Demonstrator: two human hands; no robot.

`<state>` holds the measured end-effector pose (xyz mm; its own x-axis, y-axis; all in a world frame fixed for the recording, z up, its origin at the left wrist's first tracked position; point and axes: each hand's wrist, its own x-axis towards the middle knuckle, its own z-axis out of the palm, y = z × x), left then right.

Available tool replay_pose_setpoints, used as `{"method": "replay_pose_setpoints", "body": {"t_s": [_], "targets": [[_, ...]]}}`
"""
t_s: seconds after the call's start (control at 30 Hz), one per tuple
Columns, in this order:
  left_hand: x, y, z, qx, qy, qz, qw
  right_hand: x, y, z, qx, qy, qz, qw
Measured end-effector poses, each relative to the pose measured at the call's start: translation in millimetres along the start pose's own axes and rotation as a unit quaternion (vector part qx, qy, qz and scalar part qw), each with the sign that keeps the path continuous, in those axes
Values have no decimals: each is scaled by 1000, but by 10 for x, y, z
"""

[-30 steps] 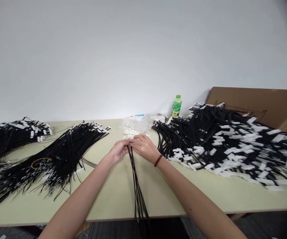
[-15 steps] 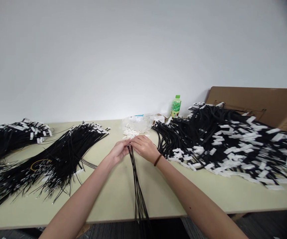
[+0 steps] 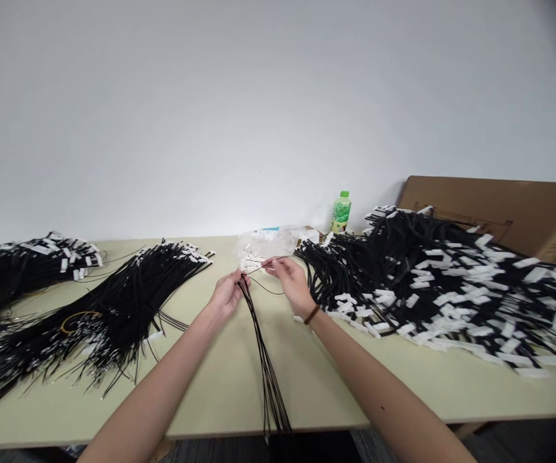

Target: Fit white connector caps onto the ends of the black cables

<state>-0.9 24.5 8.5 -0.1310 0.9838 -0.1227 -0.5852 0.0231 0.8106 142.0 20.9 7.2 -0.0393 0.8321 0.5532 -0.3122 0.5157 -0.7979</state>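
Pinched in my left hand (image 3: 228, 292) is the upper end of a small bundle of thin black cables (image 3: 261, 344), which hangs down over the table's front edge. My right hand (image 3: 291, 283) is closed on one thin black cable (image 3: 269, 263) that stretches across from the left hand's fingertips. A loop of this cable sags between the two hands. Just beyond the fingers lie small white connector pieces (image 3: 249, 263) by a clear plastic bag (image 3: 268, 242). The cable ends inside my left fingers are hidden.
A large heap of black cables with white tags (image 3: 432, 289) covers the table's right side. Another cable pile (image 3: 128, 296) and a further one (image 3: 22, 263) lie left. Behind stand a green-capped bottle (image 3: 340, 213) and a cardboard box (image 3: 490, 212) against the wall.
My hands were together at the bundle's top; now the right hand has moved right, drawing one thin cable out between them. The left hand has shifted slightly left with the bundle.
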Motion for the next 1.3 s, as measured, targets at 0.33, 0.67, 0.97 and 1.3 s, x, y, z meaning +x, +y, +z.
{"method": "replay_pose_setpoints", "body": {"t_s": [0.33,0.67,0.97,1.3], "targets": [[-3,-1,-22,7,25,7,1000,258,-34,-425,17,325,-17,945],[23,-18,-43,13,3,21,1000,-60,-18,-75,-428,24,-201,881],[18,-12,-48,15,-5,27,1000,-99,25,-35,-492,16,-215,844],[14,-18,-53,26,-18,37,999,-104,17,-34,-490,19,-214,845]]}}
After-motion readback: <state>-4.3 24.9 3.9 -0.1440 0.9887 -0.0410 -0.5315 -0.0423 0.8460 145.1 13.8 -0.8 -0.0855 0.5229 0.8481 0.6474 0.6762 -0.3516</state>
